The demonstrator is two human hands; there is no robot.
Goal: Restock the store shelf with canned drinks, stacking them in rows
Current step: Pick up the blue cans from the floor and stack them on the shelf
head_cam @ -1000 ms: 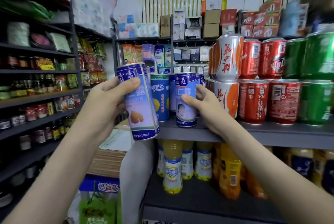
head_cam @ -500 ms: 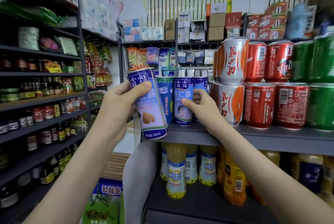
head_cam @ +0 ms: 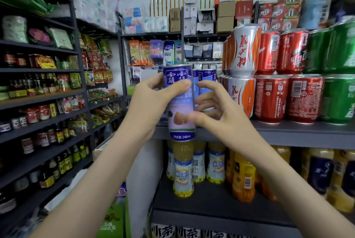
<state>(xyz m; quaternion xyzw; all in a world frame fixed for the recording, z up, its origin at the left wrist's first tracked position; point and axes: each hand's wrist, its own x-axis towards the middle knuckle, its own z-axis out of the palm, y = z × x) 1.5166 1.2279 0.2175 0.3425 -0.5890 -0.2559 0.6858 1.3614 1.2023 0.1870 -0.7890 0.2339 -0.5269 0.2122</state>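
Observation:
My left hand (head_cam: 151, 101) grips a tall blue-and-white can (head_cam: 180, 103), held upright in front of the grey shelf (head_cam: 299, 134). Its bottom hangs slightly below the shelf edge. My right hand (head_cam: 215, 111) hovers just right of the can, fingers spread and loosely bent, thumb tip near the can's lower part; it holds nothing. Behind the hands, more blue cans (head_cam: 206, 82) stand on the shelf, partly hidden.
Silver-orange cans (head_cam: 244, 69), red cans (head_cam: 284, 84) and green cans (head_cam: 338, 84) are stacked two high to the right on the same shelf. Yellow drink bottles (head_cam: 182, 172) fill the shelf below. Dark racks of bottles and jars (head_cam: 38, 103) line the left aisle.
My left hand carried the can rightward, in front of the shelved blue cans. My right hand let go of the shelved blue can and pulled back, opening beside the held can.

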